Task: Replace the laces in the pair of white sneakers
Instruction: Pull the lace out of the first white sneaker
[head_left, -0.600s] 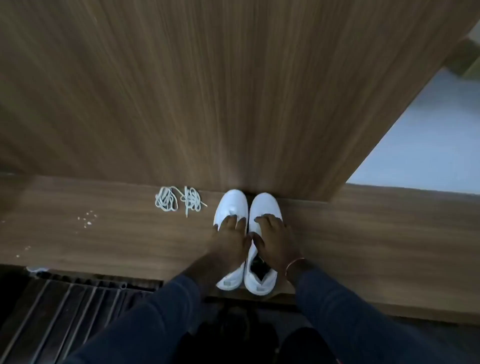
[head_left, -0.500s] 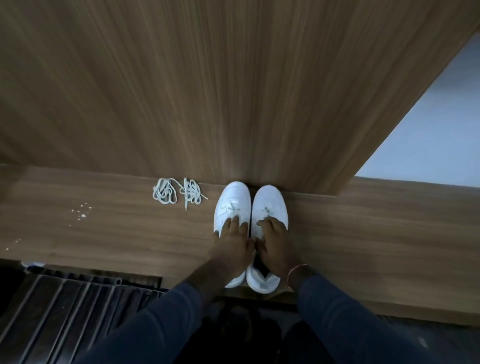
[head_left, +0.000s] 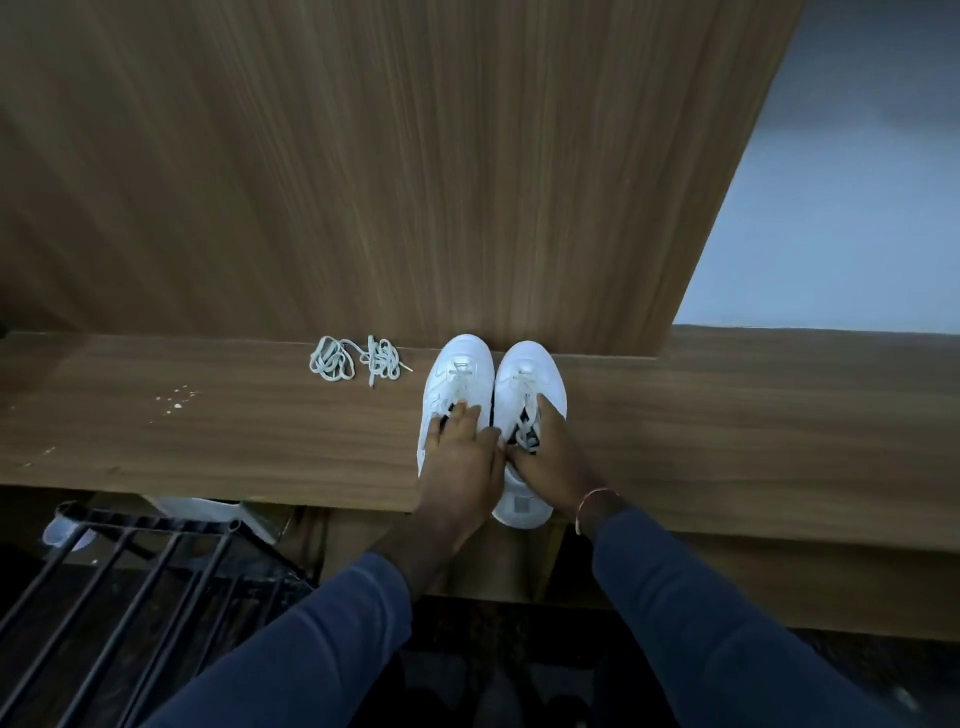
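Although threaded with old laces (head_left: 523, 396) right up to the top eyelets, stand paired on the wooden shelf (head_left: 234, 436): left sneaker (head_left: 460, 358) and right sneaker (head_left: 531, 364) touching along their inner sides, toes butted against the upright wooden panel (head_left: 415, 182), heels toward the body and seemingly poking just past the shelf's near edge. Run lengthwise straight away from the body, so unlacing means working from the near ankle end out toward the far toe.

Covered at the throat by the left hand (head_left: 462, 467), laid flat with straight fingers over the left sneaker's lacing and gripping nothing. Matched on the other side by the right hand (head_left: 553, 460), set on the right sneaker with one finger reaching along the outer edge of the lacing and loose loops showing beside the thumb; cannot tell whether pinching a loop or only resting there. Equally near, hand for shoe, both directly ahead and close in.

Off to the left, apart from the left sneaker and on the left hand's side: replacement laces (head_left: 358, 358), two small bundles lying close to the panel. Farther left, white specks (head_left: 176, 401) scattered on the shelf. Below its near edge, a dark metal rack (head_left: 130, 571). Around the right wrist, a thin bracelet (head_left: 591, 501); on both arms, dark blue sleeves (head_left: 691, 613).

Judging from all this: unlacing not yet begun, likeliest to start at the right sneaker's loose loops.
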